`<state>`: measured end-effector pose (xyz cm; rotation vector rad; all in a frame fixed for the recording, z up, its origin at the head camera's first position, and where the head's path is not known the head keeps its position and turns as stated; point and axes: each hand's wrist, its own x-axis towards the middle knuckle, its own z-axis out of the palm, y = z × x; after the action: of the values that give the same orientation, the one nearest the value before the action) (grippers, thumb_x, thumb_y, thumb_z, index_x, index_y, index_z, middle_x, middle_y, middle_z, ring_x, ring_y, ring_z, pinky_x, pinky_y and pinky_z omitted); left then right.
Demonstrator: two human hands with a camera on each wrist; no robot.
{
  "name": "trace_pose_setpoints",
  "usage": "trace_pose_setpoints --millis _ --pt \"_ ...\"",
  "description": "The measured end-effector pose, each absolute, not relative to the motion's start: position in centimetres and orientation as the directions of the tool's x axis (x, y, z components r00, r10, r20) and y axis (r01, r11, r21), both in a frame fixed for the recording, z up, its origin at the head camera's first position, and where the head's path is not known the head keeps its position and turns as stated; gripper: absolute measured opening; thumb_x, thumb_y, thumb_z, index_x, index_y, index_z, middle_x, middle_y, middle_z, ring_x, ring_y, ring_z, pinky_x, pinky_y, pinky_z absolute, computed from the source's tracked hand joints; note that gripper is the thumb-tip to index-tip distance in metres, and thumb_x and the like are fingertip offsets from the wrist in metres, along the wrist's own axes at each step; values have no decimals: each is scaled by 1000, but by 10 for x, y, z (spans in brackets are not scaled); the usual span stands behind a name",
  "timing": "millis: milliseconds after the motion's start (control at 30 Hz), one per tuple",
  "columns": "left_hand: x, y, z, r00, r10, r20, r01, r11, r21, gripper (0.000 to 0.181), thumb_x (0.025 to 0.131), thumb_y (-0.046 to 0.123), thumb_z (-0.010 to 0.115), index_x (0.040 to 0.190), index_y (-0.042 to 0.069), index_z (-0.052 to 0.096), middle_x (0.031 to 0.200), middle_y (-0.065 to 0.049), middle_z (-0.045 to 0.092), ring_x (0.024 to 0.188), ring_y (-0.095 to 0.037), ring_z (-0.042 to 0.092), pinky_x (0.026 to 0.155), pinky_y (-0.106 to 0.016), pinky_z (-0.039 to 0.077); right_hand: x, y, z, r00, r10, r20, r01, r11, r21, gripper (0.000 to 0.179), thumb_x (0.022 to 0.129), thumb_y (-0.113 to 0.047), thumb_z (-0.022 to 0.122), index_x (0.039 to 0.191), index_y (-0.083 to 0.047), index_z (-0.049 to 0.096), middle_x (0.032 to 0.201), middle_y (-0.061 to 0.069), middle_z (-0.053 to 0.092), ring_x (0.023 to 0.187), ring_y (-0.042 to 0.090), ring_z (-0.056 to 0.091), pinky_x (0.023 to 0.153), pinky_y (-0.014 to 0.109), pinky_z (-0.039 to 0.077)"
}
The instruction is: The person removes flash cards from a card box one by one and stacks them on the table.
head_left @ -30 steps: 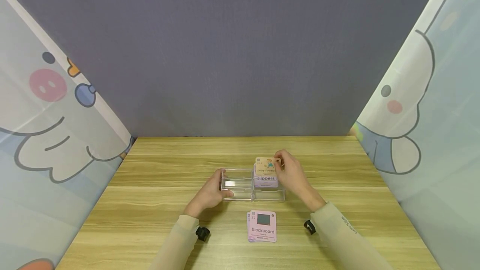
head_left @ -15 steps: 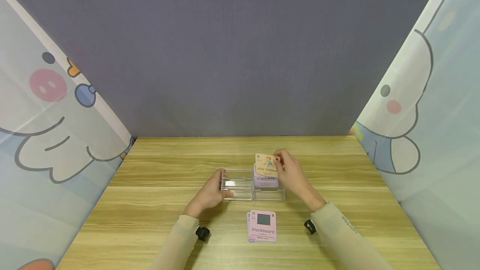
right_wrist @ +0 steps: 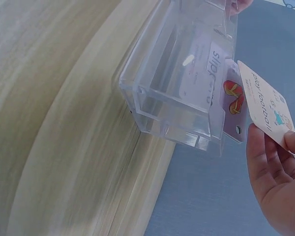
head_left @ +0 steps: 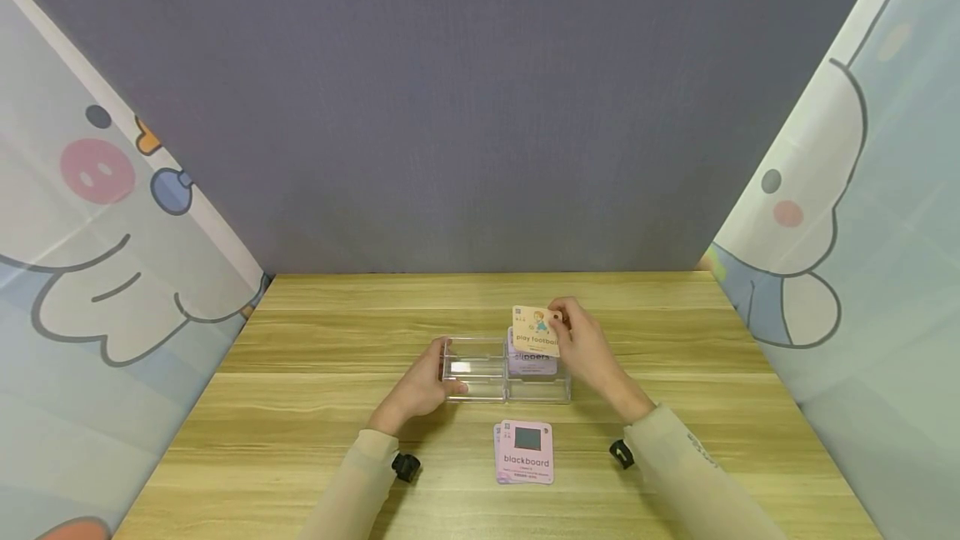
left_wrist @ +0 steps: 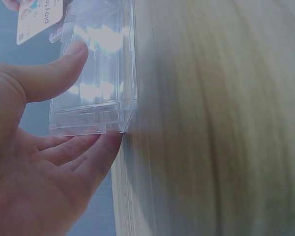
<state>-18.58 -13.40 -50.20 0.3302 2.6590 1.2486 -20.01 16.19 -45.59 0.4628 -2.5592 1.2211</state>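
Head view: locate one clear organizer [head_left: 480, 395] on the counter [head_left: 360, 315], two columns wide. Note two hands: left hand [head_left: 416, 390] gripping the organizer's left end, right hand [head_left: 588, 348] pinching the play-football card [head_left: 535, 336] above the organizer's right column. Find the slippers card [head_left: 532, 364] in that column; in front of the organizer, the blackboard card [head_left: 527, 458] over at least one further card [head_left: 497, 444].

Left wrist view: confirm thumb over the organizer, fingers against its end. Caution: with a loosened grip, possible sliding of the organizer.

Right wrist view: observe the play-football card tilted beside the slippers card; contact impossible to tell. Caution: if lowered off line, likely snagging on the slippers card or the organizer's rim. Count cards: one pinched, at least one in the organizer, at least two in front of it.
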Motion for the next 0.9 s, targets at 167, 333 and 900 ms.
trace_pose_setpoints --millis 167,333,900 --pt "-186 -135 -503 -958 279 -69 125 621 773 90 86 22 83 153 -5 30 134 -22 56 119 -38 58 107 -55 46 -200 163 -455 -912 -169 374 -398 587 -705 19 101 0 58 121 -1 56 91 9 59 78 18 54 63 26 51" --pt "-187 -135 -503 -957 279 -73 121 619 776 90 86 23 82 153 -5 29 134 -22 56 120 -38 58 107 -55 45 -198 163 -452 -914 -164 371 -395 570 -720 20 101 1 58 121 0 56 90 8 59 77 18 53 60 25 50" --pt "-187 -135 -503 -957 282 -72 120 608 785 87 87 20 82 153 -4 30 132 -19 57 118 -36 59 105 -54 47 -190 161 -443 -901 -157 404 -421 540 -729 20 100 2 60 120 0 57 88 8 59 77 18 55 61 25 51"
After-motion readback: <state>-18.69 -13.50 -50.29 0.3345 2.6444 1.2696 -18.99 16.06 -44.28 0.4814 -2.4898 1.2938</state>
